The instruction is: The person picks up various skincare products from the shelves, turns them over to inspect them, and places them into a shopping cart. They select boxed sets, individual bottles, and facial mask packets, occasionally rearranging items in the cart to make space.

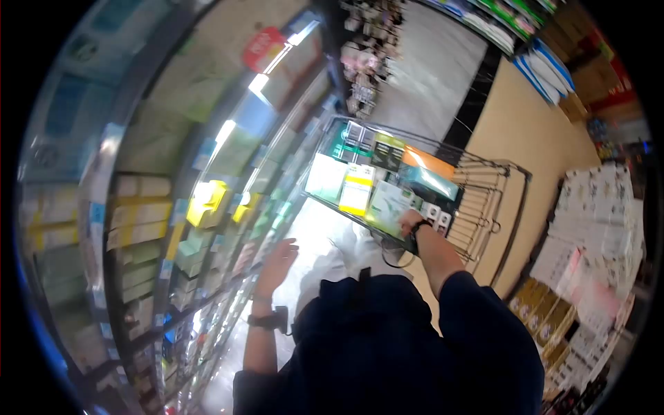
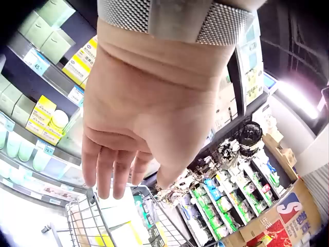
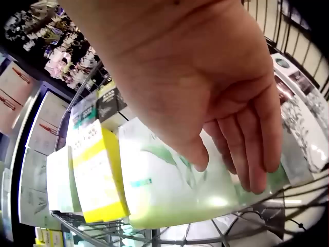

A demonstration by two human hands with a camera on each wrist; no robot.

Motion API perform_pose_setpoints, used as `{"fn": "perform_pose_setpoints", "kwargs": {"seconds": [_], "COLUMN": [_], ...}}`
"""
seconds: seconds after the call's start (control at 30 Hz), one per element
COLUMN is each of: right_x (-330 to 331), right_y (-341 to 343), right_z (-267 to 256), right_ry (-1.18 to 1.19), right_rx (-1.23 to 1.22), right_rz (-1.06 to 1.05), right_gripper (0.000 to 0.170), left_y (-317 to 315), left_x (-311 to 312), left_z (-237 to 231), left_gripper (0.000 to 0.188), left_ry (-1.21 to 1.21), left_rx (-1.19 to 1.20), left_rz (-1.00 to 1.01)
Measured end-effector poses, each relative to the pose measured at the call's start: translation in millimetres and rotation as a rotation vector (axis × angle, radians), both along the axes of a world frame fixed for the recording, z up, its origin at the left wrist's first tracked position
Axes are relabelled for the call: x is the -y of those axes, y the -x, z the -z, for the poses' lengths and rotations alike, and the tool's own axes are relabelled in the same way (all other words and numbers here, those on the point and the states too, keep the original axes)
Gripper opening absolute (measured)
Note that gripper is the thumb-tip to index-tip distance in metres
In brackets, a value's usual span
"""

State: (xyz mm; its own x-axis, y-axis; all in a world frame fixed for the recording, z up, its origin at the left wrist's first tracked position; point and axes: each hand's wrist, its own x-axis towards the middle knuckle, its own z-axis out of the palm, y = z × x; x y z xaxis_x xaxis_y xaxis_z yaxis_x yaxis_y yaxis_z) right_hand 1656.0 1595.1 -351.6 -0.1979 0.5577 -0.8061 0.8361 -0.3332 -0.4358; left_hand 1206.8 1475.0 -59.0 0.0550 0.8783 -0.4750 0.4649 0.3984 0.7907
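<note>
A wire shopping cart [image 1: 484,207] holds several boxes: a yellow-and-white one [image 1: 356,190], a pale green one [image 1: 387,207], and an orange one [image 1: 429,162]. Over the pale green box, my right hand [image 1: 413,223] reaches into the cart; in the right wrist view this hand [image 3: 211,98] lies over the box [image 3: 169,180], its fingers extended and slightly bent, touching or just above its face. My left hand [image 1: 277,266] is raised beside the shelves, holding nothing. Seen in the left wrist view, the left hand [image 2: 149,118] has relaxed, extended fingers above the cart's wire rim [image 2: 92,206].
Shelves of boxed goods [image 1: 142,207] line the left side. Stacked white packs [image 1: 588,228] stand at the right. Hanging accessories [image 1: 363,62] are ahead beside a grey floor aisle [image 1: 429,76], with shelves of green packs [image 2: 218,208] farther off.
</note>
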Motion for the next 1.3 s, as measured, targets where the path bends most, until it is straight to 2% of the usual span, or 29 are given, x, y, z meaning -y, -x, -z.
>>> {"fn": "perform_pose_setpoints", "kwargs": {"seconds": [0.03, 0.1, 0.17, 0.23, 0.27, 0.3, 0.33, 0.37, 0.4, 0.47, 0.5, 0.57, 0.6, 0.63, 0.7, 0.73, 0.8, 0.83, 0.9, 0.93, 1.0, 1.1, 1.13, 1.17, 1.23, 1.3], "right_x": [-9, -39, -67, -106, -125, -148, -183, -179, -186, -195, -191, -199, -208, -218, -235, -243, -255, -262, -275, -275, -274, -249, -244, -240, -230, -211], "right_y": [0, 15, 41, 68, 86, 105, 122, 150, 176, 225, 237, 269, 286, 303, 331, 341, 359, 364, 372, 372, 370, 354, 346, 338, 318, 301], "right_z": [6, -23, -94, -98, -109, -122, -115, -195, -247, -331, -396, -454, -474, -491, -520, -528, -541, -543, -543, -543, -536, -540, -543, -539, -529, -525], "right_ry": [-0.104, 0.234, 0.173, -0.053, -0.112, -0.190, -0.289, -0.454, -0.721, -0.914, -0.889, -1.303, -1.456, -1.468, -1.909, -1.926, -1.845, -1.859, -1.914, -1.918, -2.096, -2.051, -2.129, -2.126, -1.968, -1.896], "right_rx": [-0.060, -0.064, -0.254, -0.427, -0.521, -0.665, -0.801, -0.794, -0.783, -0.912, -0.894, -0.885, -0.885, -0.893, -0.666, -0.675, -0.497, -0.501, -0.359, -0.363, -0.411, -0.428, -0.474, -0.470, -0.531, -0.573], "right_rz": [-0.083, 0.435, 0.492, 0.401, 0.460, 0.422, 0.162, 0.210, 0.097, 0.076, -0.031, -0.248, -0.300, -0.309, -0.365, -0.370, -0.582, -0.589, -0.739, -0.746, -0.693, -0.654, -0.653, -0.656, -0.855, -0.851], "right_gripper": [0.032, 0.031, 0.029, 0.032, 0.031, 0.028, 0.027, 0.028, 0.030, 0.036, 0.038, 0.044, 0.046, 0.046, 0.047, 0.047, 0.047, 0.047, 0.043, 0.043, 0.040, 0.036, 0.035, 0.035, 0.035, 0.039], "left_y": [1, 1, 9, 16, 14, 24, 26, 28, 32, 40, 39, 41, 41, 40, 33, 33, 35, 41, 45, 47, 50, 48, 51, 52, 50, 42], "left_x": [-3, -14, -25, -39, -51, -60, -70, -79, -86, -98, -101, -106, -107, -107, -103, -101, -97, -96, -90, -88, -82, -70, -70, -70, -72, -75], "left_z": [-3, -16, -18, -31, -54, -53, -69, -87, -97, -113, -127, -132, -134, -136, -151, -155, -163, -155, -156, -156, -153, -144, -134, -127, -116, -117], "left_gripper": [0.038, 0.037, 0.036, 0.035, 0.034, 0.034, 0.034, 0.033, 0.033, 0.032, 0.031, 0.030, 0.030, 0.030, 0.032, 0.032, 0.033, 0.035, 0.038, 0.040, 0.040, 0.040, 0.041, 0.042, 0.048, 0.054], "left_ry": [0.005, -0.027, -0.159, -0.254, -0.301, -0.450, -0.495, -0.542, -0.576, -0.635, -0.650, -0.688, -0.706, -0.721, -0.723, -0.705, -0.678, -0.762, -0.694, -0.680, -0.638, -0.562, -0.575, -0.590, -0.596, -0.594], "left_rx": [0.021, 0.002, 0.021, -0.092, -0.049, -0.122, -0.138, -0.155, -0.165, -0.131, -0.123, -0.149, -0.185, -0.222, -0.298, -0.309, -0.297, -0.332, -0.270, -0.244, -0.245, -0.192, -0.188, -0.184, -0.219, -0.255], "left_rz": [-0.012, -0.048, -0.096, -0.140, -0.195, -0.174, -0.195, -0.216, -0.253, -0.285, -0.298, -0.292, -0.261, -0.233, -0.182, -0.176, -0.167, -0.157, -0.193, -0.205, -0.226, -0.262, -0.240, -0.215, -0.227, -0.232]}}
